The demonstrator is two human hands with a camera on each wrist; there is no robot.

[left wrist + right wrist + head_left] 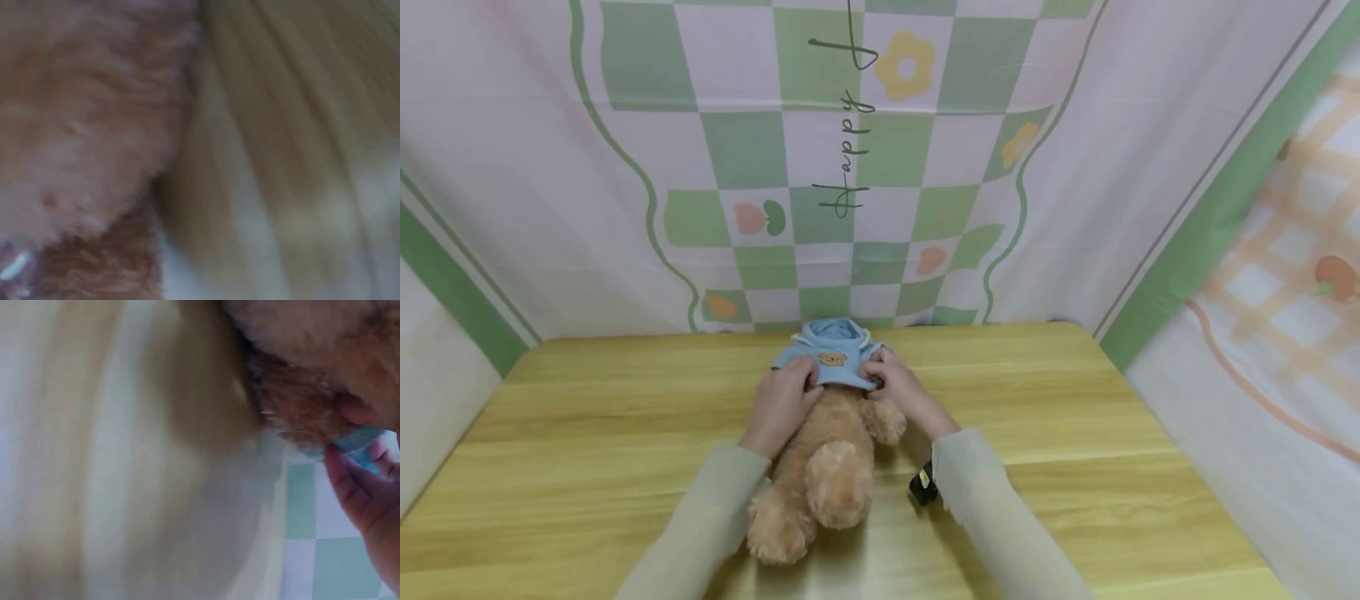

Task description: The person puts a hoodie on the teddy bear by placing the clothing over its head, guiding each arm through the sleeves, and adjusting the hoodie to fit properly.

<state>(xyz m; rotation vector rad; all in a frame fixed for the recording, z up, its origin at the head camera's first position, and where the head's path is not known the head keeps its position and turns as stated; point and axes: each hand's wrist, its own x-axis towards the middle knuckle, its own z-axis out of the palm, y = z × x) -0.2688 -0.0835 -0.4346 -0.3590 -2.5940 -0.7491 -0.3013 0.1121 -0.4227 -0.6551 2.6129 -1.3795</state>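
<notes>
A light brown plush toy [835, 425] lies on the wooden table, its legs toward me. A small light-blue hoodie [831, 346] with a brown animal-face patch and white cords covers its upper end. My left hand [781, 400] grips the hoodie's hem on the left side, fingers curled in at the cloth. On the right, my right hand [901, 385] pinches the opposite side of the hem, beside one of the toy's paws. The right wrist view shows the right hand [375, 506] with blue cloth between its fingers, next to the fur. The toy's head is hidden from the head view.
The wood-grain table [1037, 400] reaches back to a hanging cloth [820, 150] with green checks and flowers. A similar cloth with orange checks [1285, 250] hangs at the right. A small black device [923, 485] sits at the right wrist.
</notes>
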